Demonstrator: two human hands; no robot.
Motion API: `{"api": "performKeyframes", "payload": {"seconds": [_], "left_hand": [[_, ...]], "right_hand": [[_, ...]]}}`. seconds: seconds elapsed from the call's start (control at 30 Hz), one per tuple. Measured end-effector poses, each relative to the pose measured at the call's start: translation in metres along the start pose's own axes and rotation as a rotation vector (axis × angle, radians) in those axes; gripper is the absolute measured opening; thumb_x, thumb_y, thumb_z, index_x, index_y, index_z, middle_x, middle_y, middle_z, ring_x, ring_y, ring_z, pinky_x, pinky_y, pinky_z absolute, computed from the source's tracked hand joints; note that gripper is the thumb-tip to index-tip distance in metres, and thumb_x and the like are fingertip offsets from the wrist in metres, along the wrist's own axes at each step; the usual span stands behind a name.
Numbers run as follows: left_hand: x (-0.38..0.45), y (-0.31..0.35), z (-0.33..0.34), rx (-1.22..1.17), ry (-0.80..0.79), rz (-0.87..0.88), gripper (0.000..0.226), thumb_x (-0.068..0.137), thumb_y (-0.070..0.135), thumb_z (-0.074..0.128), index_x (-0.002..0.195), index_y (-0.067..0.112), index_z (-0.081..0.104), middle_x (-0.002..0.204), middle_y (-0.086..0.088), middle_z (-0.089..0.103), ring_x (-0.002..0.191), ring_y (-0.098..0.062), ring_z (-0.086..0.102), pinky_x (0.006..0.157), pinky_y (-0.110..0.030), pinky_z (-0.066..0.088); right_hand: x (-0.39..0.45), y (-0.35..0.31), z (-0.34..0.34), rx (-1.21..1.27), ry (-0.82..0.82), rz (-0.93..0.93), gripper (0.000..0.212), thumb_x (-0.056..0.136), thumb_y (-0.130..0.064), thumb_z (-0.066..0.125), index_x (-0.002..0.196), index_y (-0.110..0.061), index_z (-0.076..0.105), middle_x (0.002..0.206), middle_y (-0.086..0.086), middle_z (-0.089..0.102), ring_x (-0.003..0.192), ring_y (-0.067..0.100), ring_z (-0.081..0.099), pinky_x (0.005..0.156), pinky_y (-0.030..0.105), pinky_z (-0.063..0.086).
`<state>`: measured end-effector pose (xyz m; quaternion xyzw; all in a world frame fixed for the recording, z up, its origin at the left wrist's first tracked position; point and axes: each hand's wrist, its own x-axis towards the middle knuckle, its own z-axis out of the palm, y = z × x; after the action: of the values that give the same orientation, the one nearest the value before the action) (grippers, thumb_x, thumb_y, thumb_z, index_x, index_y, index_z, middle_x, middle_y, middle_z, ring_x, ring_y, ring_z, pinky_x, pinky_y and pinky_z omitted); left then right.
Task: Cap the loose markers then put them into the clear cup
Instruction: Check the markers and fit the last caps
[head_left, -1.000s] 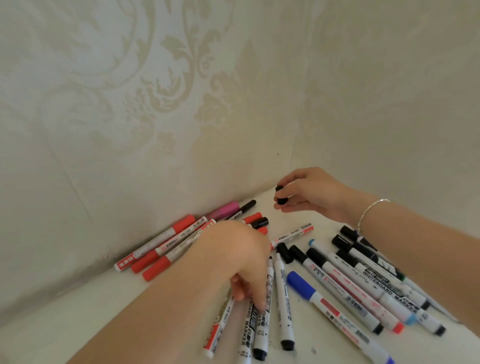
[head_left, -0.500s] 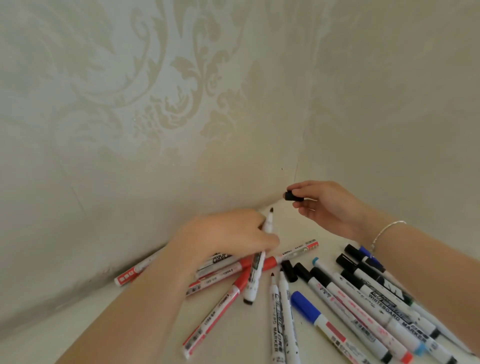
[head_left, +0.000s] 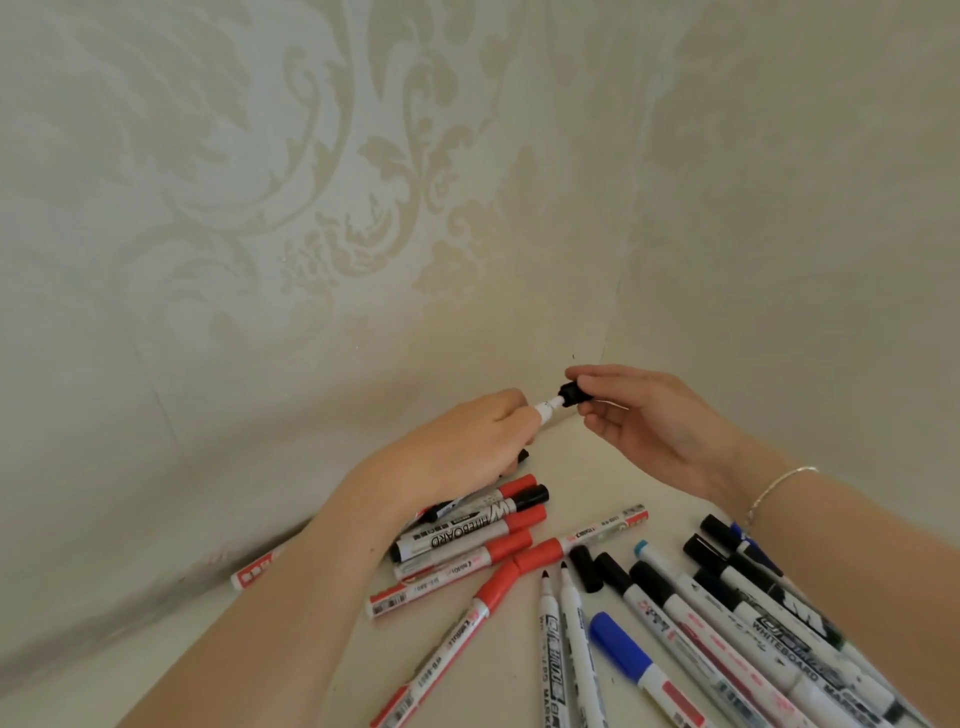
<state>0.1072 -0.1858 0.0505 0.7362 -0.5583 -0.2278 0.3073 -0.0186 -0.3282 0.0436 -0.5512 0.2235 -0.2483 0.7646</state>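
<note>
Your left hand (head_left: 467, 447) gripped white marker (head_left: 546, 410), barrel mostly hidden; right hand (head_left: 649, 421) pinched black cap (head_left: 574, 393) over tip, near table's far corner.

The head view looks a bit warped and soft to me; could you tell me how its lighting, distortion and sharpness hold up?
Head view: soft, even light, no glare, faint shadows only; wide-angle bending stretches the forearms and the markers at the lower edge; the left hand, white marker, black cap and right hand are fairly sharp; the far-left red-ended marker is blurred.
</note>
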Motion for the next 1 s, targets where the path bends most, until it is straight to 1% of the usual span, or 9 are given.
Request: {"api": "performKeyframes", "payload": {"seconds": [0.2, 0.37, 0.43, 0.6, 0.7, 0.77, 0.87, 0.93, 1.0], "left_hand": [[0.003, -0.004, 0.003, -0.014, -0.001, -0.007, 0.025, 0.098, 0.030, 0.032, 0.080, 0.020, 0.046, 0.055, 0.011, 0.038, 0.049, -0.010, 0.033, 0.052, -0.030, 0.026], [0.004, -0.005, 0.005, 0.086, 0.045, 0.040, 0.033, 0.102, 0.038, 0.035, 0.097, 0.013, 0.057, 0.063, 0.008, 0.049, 0.058, -0.011, 0.047, 0.060, -0.030, 0.038], [0.004, -0.006, 0.006, 0.080, 0.068, 0.067, 0.034, 0.102, 0.038, 0.035, 0.098, 0.014, 0.059, 0.062, 0.007, 0.050, 0.057, -0.011, 0.048, 0.059, -0.028, 0.039], [0.004, -0.006, 0.010, 0.087, 0.155, 0.100, 0.035, 0.101, 0.041, 0.036, 0.096, 0.018, 0.061, 0.067, 0.000, 0.060, 0.065, -0.022, 0.060, 0.060, -0.033, 0.045], [0.004, -0.005, 0.009, 0.139, 0.159, 0.092, 0.037, 0.100, 0.043, 0.037, 0.095, 0.017, 0.064, 0.067, 0.001, 0.061, 0.061, -0.018, 0.058, 0.060, -0.031, 0.044], [0.006, -0.008, 0.008, 0.197, 0.116, 0.061, 0.041, 0.099, 0.043, 0.038, 0.093, 0.013, 0.065, 0.072, -0.005, 0.065, 0.063, -0.021, 0.059, 0.062, -0.034, 0.046], [0.009, -0.016, 0.008, 0.238, 0.071, -0.010, 0.042, 0.097, 0.041, 0.046, 0.079, 0.007, 0.062, 0.061, -0.006, 0.054, 0.052, -0.019, 0.045, 0.053, -0.031, 0.034], [0.011, -0.022, 0.011, 0.269, 0.050, -0.062, 0.040, 0.095, 0.038, 0.051, 0.078, 0.003, 0.062, 0.060, -0.003, 0.046, 0.051, -0.015, 0.039, 0.050, -0.027, 0.029], [0.012, -0.028, 0.016, 0.355, 0.023, -0.090, 0.038, 0.092, 0.037, 0.057, 0.085, 0.001, 0.064, 0.065, -0.005, 0.049, 0.056, -0.016, 0.043, 0.054, -0.027, 0.033]], "right_hand": [[-0.002, 0.003, 0.009, -0.021, -0.050, 0.030, 0.014, 0.084, 0.001, 0.061, 0.098, -0.001, 0.064, 0.079, 0.007, 0.068, 0.065, 0.013, 0.059, 0.061, 0.019, 0.053], [-0.004, 0.003, 0.016, -0.086, -0.051, 0.000, 0.007, 0.083, 0.002, 0.064, 0.086, -0.005, 0.061, 0.079, 0.012, 0.068, 0.064, 0.016, 0.061, 0.060, 0.021, 0.053], [-0.004, 0.003, 0.018, -0.110, -0.032, -0.028, 0.007, 0.083, 0.002, 0.065, 0.085, -0.004, 0.061, 0.080, 0.015, 0.068, 0.064, 0.017, 0.062, 0.060, 0.021, 0.053], [-0.003, 0.003, 0.021, -0.118, -0.012, -0.061, 0.005, 0.083, 0.002, 0.065, 0.085, -0.001, 0.061, 0.079, 0.017, 0.068, 0.064, 0.019, 0.063, 0.060, 0.021, 0.054], [-0.002, -0.001, 0.018, -0.143, -0.049, -0.012, 0.006, 0.083, 0.001, 0.065, 0.088, -0.001, 0.061, 0.081, 0.017, 0.069, 0.066, 0.020, 0.064, 0.060, 0.022, 0.054], [0.000, -0.001, 0.014, -0.230, -0.066, 0.042, 0.007, 0.084, -0.001, 0.066, 0.090, -0.001, 0.063, 0.082, 0.015, 0.070, 0.066, 0.018, 0.065, 0.061, 0.022, 0.055], [0.007, 0.006, 0.007, -0.277, 0.004, 0.091, 0.005, 0.087, -0.001, 0.062, 0.090, 0.002, 0.065, 0.078, 0.014, 0.068, 0.065, 0.017, 0.063, 0.061, 0.022, 0.056], [0.011, 0.011, 0.000, -0.456, 0.112, 0.113, 0.005, 0.088, 0.000, 0.060, 0.088, 0.003, 0.065, 0.075, 0.015, 0.064, 0.061, 0.018, 0.061, 0.057, 0.022, 0.056], [0.010, 0.014, -0.009, -0.827, 0.111, 0.174, 0.008, 0.086, -0.002, 0.060, 0.087, 0.003, 0.066, 0.071, 0.011, 0.062, 0.056, 0.017, 0.057, 0.051, 0.021, 0.050]]}}
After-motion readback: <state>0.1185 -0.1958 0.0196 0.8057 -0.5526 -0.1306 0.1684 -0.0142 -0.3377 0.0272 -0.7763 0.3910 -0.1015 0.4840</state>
